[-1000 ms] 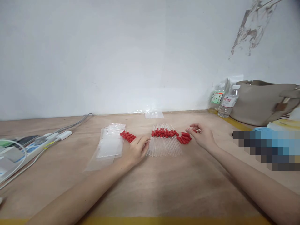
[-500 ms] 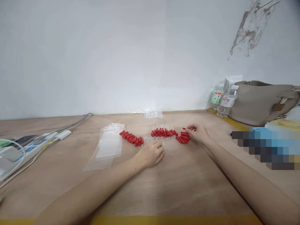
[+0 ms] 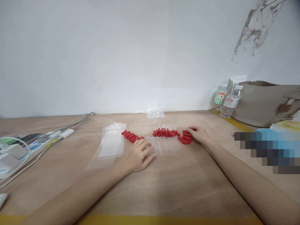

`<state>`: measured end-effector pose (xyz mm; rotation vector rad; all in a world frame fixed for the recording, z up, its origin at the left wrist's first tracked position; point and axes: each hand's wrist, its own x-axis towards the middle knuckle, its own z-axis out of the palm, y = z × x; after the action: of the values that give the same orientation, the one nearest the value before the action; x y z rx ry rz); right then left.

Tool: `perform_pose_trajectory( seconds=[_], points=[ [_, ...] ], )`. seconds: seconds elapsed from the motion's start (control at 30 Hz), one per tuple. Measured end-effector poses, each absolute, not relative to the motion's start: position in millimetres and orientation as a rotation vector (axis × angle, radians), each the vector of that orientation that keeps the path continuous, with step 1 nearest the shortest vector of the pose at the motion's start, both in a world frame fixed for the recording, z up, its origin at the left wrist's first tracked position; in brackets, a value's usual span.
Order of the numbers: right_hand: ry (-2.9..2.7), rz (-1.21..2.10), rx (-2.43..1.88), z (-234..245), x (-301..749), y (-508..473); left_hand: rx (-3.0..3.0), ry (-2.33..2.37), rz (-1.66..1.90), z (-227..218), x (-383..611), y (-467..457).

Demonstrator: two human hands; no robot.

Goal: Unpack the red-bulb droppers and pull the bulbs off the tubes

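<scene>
Clear thin tubes [image 3: 165, 147] lie side by side in a row on the table. My left hand [image 3: 139, 155] rests at the left end of that row, fingers bent and apart, partly covering a left group of red rubber bulbs [image 3: 128, 135]. At the right, the fingertips of my right hand [image 3: 198, 134] are closed on a red bulb at the top of a second, fanned-out group of red rubber bulbs [image 3: 186, 137]. Behind the loose tubes lie droppers [image 3: 164, 132], tubes with red bulbs on their near ends.
Clear plastic bags [image 3: 111, 142] are stacked left of the bulbs; another small bag [image 3: 156, 114] lies by the wall. A power strip [image 3: 35, 146] with cables is at far left. Two bottles [image 3: 231, 101] and a grey handbag [image 3: 264, 103] stand at back right.
My left hand has moved left and back from the tubes, uncovering more of the row. My right hand has lowered the red bulb against the top of the right group. The view has shifted slightly.
</scene>
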<state>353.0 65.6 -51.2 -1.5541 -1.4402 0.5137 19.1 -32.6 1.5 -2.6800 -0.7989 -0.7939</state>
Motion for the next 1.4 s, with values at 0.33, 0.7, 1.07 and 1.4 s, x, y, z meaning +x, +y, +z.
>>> perform_pose_trajectory(
  seconds=[0.33, 0.7, 1.07, 1.4],
  points=[
    [-1.436, 0.597, -1.702, -49, 357, 86, -2.685, -0.862, -0.918, -7, 9, -33],
    [-1.468, 0.395, -1.905, -18, 338, 77, -2.688, -0.878, -0.93, -7, 8, -32],
    [-1.868, -0.05, -1.999, 13, 237, 38, -2.655, -0.861, -0.922, -6, 8, -33],
    [-1.842, -0.173, -2.076, 16, 223, 38, -2.645, -0.85, -0.912, -8, 7, -32]
  ],
)
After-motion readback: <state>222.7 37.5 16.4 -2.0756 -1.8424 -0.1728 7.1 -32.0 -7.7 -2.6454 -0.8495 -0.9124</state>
